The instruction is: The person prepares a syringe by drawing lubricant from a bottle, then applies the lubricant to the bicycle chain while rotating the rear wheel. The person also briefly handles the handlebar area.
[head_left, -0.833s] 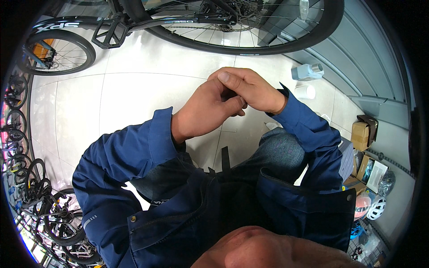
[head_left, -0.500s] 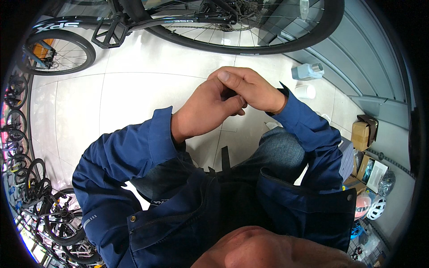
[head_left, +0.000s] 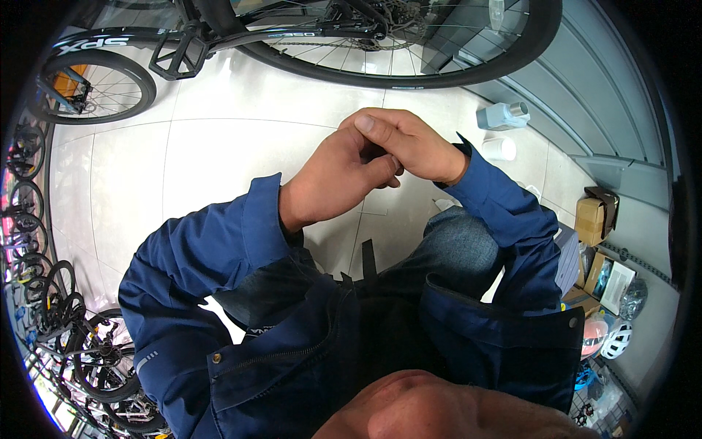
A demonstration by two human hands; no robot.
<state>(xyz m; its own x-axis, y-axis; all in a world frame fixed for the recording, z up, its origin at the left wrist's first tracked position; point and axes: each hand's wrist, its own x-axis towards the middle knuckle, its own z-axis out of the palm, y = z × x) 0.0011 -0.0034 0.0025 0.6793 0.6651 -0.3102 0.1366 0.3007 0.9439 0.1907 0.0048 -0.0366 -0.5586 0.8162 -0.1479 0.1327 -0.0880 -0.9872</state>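
Observation:
In front of me, above the pale tiled floor, my hands are clasped together. My left hand (head_left: 329, 178) is closed, its thumb lying against the lower side of the right hand. Wrapped over its top is my right hand (head_left: 417, 145), also closed, with the thumb pressed near the left hand's knuckles. Most of the fingers are hidden behind one another, and no object shows between the palms. Beyond the hands stands a black bicycle (head_left: 314, 33), its pedal (head_left: 178, 55) at the left and its rear wheel (head_left: 409, 82) nearest to my fingers.
A clear bottle of bluish liquid (head_left: 501, 116) and a white tub (head_left: 500, 149) stand on the floor at right, by grey panels (head_left: 621, 88). Cardboard boxes (head_left: 591, 222) and a white helmet (head_left: 616, 341) lie farther right. Several bicycles (head_left: 99, 351) line the left side.

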